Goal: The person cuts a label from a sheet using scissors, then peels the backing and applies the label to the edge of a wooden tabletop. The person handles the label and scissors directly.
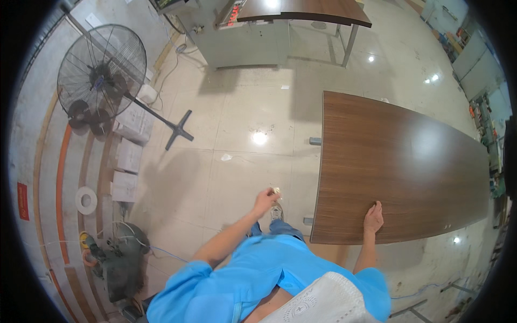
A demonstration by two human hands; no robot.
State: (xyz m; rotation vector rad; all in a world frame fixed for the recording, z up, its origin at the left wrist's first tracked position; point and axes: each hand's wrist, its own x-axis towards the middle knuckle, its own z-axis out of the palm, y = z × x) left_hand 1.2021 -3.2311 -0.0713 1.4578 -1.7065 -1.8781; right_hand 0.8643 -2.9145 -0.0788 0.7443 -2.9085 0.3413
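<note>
Pinched in my left hand [263, 203] is a small, pale yellowish piece [276, 191], too small to name, held over the floor above my shoe [277, 212]. To the right lies a dark brown wood-grain tabletop [398, 156], level, with grey metal bar ends [315, 141] sticking out past its left edge. My right hand [373, 219] is over the tabletop near its front edge, its fingers drawn together. Whatever they hold, if anything, is hidden.
A black pedestal fan [102, 75] stands at the far left, its crossed foot [179, 130] on the tiles. White boxes [128, 156] and a dark machine [125, 258] line the left wall. Another brown table [307, 12] and a grey cabinet [247, 44] stand ahead.
</note>
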